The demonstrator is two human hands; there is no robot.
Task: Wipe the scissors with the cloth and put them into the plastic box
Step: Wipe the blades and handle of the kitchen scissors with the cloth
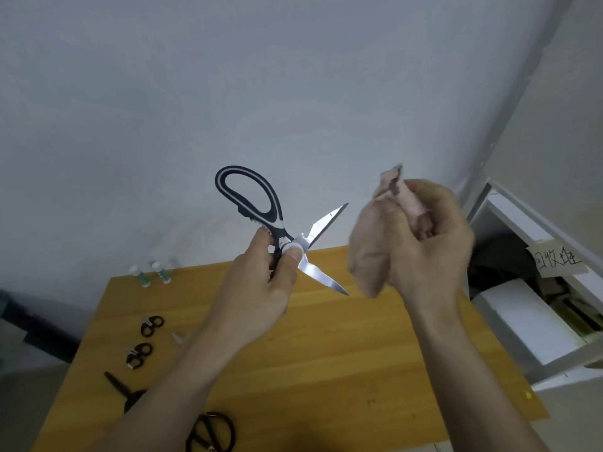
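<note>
The person holds both hands up above the wooden table point(326, 370), in front of a pale wall. The left hand point(257, 288) grips a pair of black-and-white kitchen scissors point(287, 236) right at the pivot: the thumb presses over the joint and the curled fingers close around the lower handle, which is mostly hidden in the palm. The other handle loop stands free, rising toward 11 o'clock from that hand. The blades are spread wide, one pointing to about 2 o'clock and the other to about 4 o'clock, both aimed toward the right hand.

The right hand point(427, 246) sits at 3 o'clock from the scissors, near but apart from the blade tips. Its fingers are curled around a bunched pinkish-brown cloth point(375, 246), which pokes out above the fist and hangs down on the side facing the blades. The cloth is not touching the metal; a gap shows between the upper blade tip and the fabric.

Down on the table, at about 7 o'clock from the left hand, lie several black-handled scissors point(143, 340) in a loose row along the left edge, with one larger pair point(212, 432) at the near edge. Two small white-capped tubes point(150, 272) lie at the far left corner. At 3 o'clock beyond the table stands a white shelf point(535, 308) with a handwritten paper label point(559, 261).
</note>
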